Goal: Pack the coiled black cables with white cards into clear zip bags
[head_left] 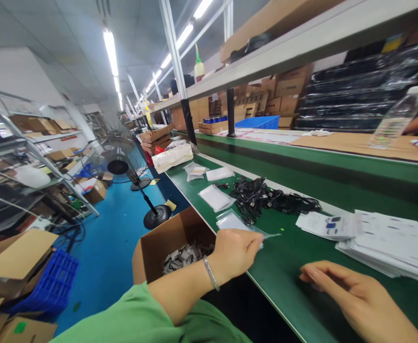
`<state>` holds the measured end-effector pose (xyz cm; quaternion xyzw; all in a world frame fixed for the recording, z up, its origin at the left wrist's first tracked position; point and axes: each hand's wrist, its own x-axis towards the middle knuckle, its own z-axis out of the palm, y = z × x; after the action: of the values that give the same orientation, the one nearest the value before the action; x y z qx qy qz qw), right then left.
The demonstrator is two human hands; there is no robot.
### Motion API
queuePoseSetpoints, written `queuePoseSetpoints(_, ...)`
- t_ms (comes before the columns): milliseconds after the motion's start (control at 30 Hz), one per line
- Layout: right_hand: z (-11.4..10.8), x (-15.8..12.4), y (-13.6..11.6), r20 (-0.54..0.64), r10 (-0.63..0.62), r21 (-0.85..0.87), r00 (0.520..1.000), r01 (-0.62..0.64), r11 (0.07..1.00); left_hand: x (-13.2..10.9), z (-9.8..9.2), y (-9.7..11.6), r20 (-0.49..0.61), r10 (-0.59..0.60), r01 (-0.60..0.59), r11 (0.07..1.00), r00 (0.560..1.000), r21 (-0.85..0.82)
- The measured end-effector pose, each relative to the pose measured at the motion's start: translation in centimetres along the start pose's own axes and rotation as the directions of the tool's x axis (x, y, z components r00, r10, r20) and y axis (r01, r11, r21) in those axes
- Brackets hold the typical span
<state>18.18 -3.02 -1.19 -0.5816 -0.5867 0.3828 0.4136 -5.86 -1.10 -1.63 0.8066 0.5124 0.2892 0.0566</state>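
From here I've got the left hand (233,252) clamped on a clear bag (232,221) at lower center; right hand (352,295) open and empty over the worktop (294,281), near papers (387,243).

Seemingly a factory packing floor, with a long green conveyor bench (287,252) and shelved cardboard cartons (287,88).

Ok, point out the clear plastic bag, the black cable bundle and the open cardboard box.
Clear plastic bag (232,221), head view, on the bag's middle.
Black cable bundle (262,195), head view, on the bundle's centre.
Open cardboard box (169,245), head view, on its inner wall.
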Motion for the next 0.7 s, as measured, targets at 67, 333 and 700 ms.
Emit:
queuePoseSetpoints(67, 0.5, -0.2, -0.2, 0.158, 0.066, 0.104, 0.985, -0.083, 0.991, -0.2, 1.1, 0.6, -0.066, 0.148, -0.152, 0.986, 0.987, -0.065)
queuePoseSetpoints(333, 0.4, -0.4, -0.3, 0.121, 0.231, 0.339, 0.965, -0.259, 0.904, -0.6, 3.6, 3.1, -0.058, 0.36, -0.361, 0.933, 0.931, -0.014)
queuePoseSetpoints(700, -0.1, -0.4, 0.4, 0.266, 0.251, 0.412, 0.931, -0.345, 0.843, 0.0, 3.9, 3.1, -0.11, 0.38, -0.385, 0.922, 0.918, -0.03)
